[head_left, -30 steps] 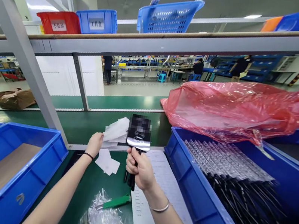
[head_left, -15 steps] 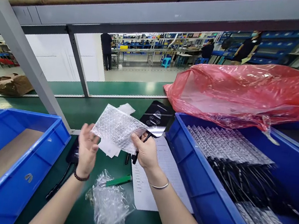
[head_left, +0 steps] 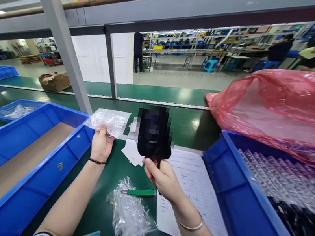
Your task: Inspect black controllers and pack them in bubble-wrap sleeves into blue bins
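Note:
My left hand [head_left: 102, 144] grips the lower edge of a bubble-wrap sleeve [head_left: 110, 121], near the right rim of the left blue bin. My right hand [head_left: 163, 176] is closed on the bottom of a black device [head_left: 155, 133], which stands upright and is partly pixelated. Below the hands, a green-handled tool [head_left: 142, 192] rests on a heap of clear plastic bags [head_left: 131, 217]. White slips [head_left: 133, 153] lie behind the device. A printed sheet [head_left: 194, 187] lies under and beyond my right wrist.
The left blue bin [head_left: 27, 165] has a brown board inside. The right blue bin [head_left: 238, 210] holds rows of bubble-wrapped items [head_left: 287, 182] with black cables. A pink plastic bag [head_left: 290, 107] drapes behind it. A metal frame post [head_left: 60, 34] rises at left. People stand and sit beyond.
The bubble-wrap sleeve has passed from my right hand to my left, which has closed on it. The black device now shows upright in my right hand. The view has turned left.

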A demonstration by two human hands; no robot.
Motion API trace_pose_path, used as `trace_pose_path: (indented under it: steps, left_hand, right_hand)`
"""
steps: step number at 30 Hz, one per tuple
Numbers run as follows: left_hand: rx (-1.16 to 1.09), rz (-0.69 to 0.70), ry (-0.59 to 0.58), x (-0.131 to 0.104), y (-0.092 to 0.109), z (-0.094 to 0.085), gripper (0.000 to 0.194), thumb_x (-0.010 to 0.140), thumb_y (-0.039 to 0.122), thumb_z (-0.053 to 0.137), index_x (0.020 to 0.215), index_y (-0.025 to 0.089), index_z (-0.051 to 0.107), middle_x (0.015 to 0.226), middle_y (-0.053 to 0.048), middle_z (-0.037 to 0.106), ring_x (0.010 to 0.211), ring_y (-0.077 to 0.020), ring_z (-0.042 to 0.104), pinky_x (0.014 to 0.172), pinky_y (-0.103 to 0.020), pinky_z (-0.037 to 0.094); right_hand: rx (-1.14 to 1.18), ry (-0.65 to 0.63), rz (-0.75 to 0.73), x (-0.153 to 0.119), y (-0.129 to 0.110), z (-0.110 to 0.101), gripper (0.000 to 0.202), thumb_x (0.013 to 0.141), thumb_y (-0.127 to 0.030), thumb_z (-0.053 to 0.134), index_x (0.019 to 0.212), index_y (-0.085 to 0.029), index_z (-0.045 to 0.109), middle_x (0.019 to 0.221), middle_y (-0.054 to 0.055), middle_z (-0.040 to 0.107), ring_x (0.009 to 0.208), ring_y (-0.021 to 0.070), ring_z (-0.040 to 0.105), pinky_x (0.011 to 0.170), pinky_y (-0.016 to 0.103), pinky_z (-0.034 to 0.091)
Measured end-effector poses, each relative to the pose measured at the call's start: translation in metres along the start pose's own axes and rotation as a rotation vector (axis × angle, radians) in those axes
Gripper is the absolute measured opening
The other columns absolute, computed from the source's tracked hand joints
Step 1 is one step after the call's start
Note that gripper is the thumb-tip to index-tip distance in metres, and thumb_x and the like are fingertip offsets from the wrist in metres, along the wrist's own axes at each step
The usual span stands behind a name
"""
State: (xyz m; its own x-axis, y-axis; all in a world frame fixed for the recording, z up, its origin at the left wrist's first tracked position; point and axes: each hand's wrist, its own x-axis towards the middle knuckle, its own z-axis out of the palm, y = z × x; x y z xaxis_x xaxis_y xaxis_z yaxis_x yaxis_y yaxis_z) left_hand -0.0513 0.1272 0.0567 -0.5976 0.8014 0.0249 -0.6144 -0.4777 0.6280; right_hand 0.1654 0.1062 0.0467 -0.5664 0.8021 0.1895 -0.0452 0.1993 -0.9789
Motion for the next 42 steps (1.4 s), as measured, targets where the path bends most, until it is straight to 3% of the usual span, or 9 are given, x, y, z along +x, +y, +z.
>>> trace_pose_path:
  steps: [5, 11, 13, 17, 22, 29, 32, 37, 42]
  left_hand:
    - [0.032, 0.187, 0.016, 0.007, -0.008, 0.0, 0.019, 0.079, 0.033, 0.071, 0.085, 0.017, 0.062, 0.086, -0.001, 0.069, 0.086, -0.0138, 0.066, 0.083, -0.028, 0.05]
    - [0.027, 0.221, 0.026, 0.012, -0.011, 0.006, 0.012, 0.079, 0.021, 0.07, 0.079, 0.018, 0.059, 0.075, 0.005, 0.066, 0.075, -0.0066, 0.064, 0.081, -0.019, 0.047]
    - [0.032, 0.122, -0.026, 0.01, -0.005, 0.009, 0.005, 0.085, 0.022, 0.064, 0.086, 0.017, 0.062, 0.084, 0.0, 0.069, 0.084, -0.0114, 0.066, 0.086, -0.025, 0.049]
    - [-0.026, -0.186, -0.112, 0.006, 0.008, 0.018, 0.028, 0.096, 0.027, 0.043, 0.105, 0.011, 0.064, 0.102, -0.011, 0.07, 0.1, -0.0186, 0.065, 0.096, -0.033, 0.048]
    - [-0.04, -0.232, -0.099, 0.002, 0.008, 0.025, 0.037, 0.098, 0.03, 0.038, 0.118, 0.01, 0.06, 0.109, -0.012, 0.069, 0.104, -0.0201, 0.064, 0.097, -0.033, 0.048]
    - [-0.031, -0.123, 0.11, 0.001, -0.001, 0.024, 0.031, 0.097, 0.024, 0.041, 0.112, 0.005, 0.061, 0.094, -0.011, 0.071, 0.09, -0.017, 0.068, 0.093, -0.031, 0.051]
    - [-0.05, -0.132, 0.061, -0.006, 0.0, 0.025, 0.031, 0.097, 0.027, 0.042, 0.109, 0.008, 0.063, 0.097, -0.01, 0.071, 0.093, -0.0165, 0.067, 0.093, -0.03, 0.051]
    - [-0.031, -0.249, -0.067, -0.009, 0.008, 0.03, 0.033, 0.095, 0.033, 0.045, 0.101, 0.008, 0.066, 0.095, -0.011, 0.071, 0.091, -0.0203, 0.068, 0.092, -0.036, 0.052]
    - [0.005, -0.274, -0.11, -0.014, 0.006, 0.03, 0.027, 0.093, 0.031, 0.051, 0.093, 0.009, 0.067, 0.091, -0.009, 0.072, 0.086, -0.0172, 0.068, 0.089, -0.031, 0.052]
  right_hand:
    - [0.141, -0.133, 0.094, -0.001, 0.004, 0.015, 0.045, 0.087, -0.057, 0.05, 0.068, -0.017, 0.046, 0.049, -0.006, 0.036, 0.043, 0.0064, 0.031, 0.042, 0.022, 0.023]
    - [0.206, -0.372, 0.166, -0.002, 0.01, 0.007, 0.042, 0.087, -0.054, 0.054, 0.074, -0.015, 0.049, 0.049, -0.006, 0.039, 0.043, 0.0048, 0.03, 0.04, 0.02, 0.02]
    - [0.216, -0.42, 0.187, -0.001, 0.012, 0.001, 0.041, 0.086, -0.054, 0.055, 0.077, -0.014, 0.05, 0.049, -0.007, 0.04, 0.042, 0.0046, 0.03, 0.039, 0.019, 0.02]
    - [0.255, -0.483, 0.212, 0.003, 0.017, -0.005, 0.041, 0.084, -0.054, 0.057, 0.079, -0.014, 0.052, 0.048, -0.007, 0.04, 0.041, 0.0043, 0.029, 0.038, 0.018, 0.019]
    - [0.104, -0.504, 0.168, 0.005, 0.016, -0.011, 0.045, 0.087, -0.053, 0.054, 0.062, -0.016, 0.045, 0.048, -0.006, 0.038, 0.044, 0.0043, 0.031, 0.041, 0.02, 0.021]
    - [0.05, -0.449, 0.101, 0.006, 0.012, -0.007, 0.049, 0.087, -0.054, 0.052, 0.057, -0.018, 0.04, 0.048, -0.005, 0.037, 0.045, 0.0052, 0.03, 0.044, 0.022, 0.02]
    - [0.11, -0.393, 0.117, 0.006, 0.016, -0.005, 0.045, 0.086, -0.056, 0.052, 0.069, -0.015, 0.048, 0.049, -0.006, 0.037, 0.045, 0.0053, 0.03, 0.043, 0.021, 0.02]
    - [0.108, -0.49, 0.217, 0.007, 0.019, -0.011, 0.046, 0.081, -0.058, 0.059, 0.072, -0.014, 0.048, 0.049, -0.007, 0.037, 0.044, 0.0042, 0.03, 0.041, 0.02, 0.02]
    - [0.112, -0.405, 0.204, 0.009, 0.02, -0.01, 0.046, 0.082, -0.057, 0.059, 0.075, -0.012, 0.052, 0.049, -0.007, 0.038, 0.044, 0.0039, 0.03, 0.04, 0.02, 0.02]
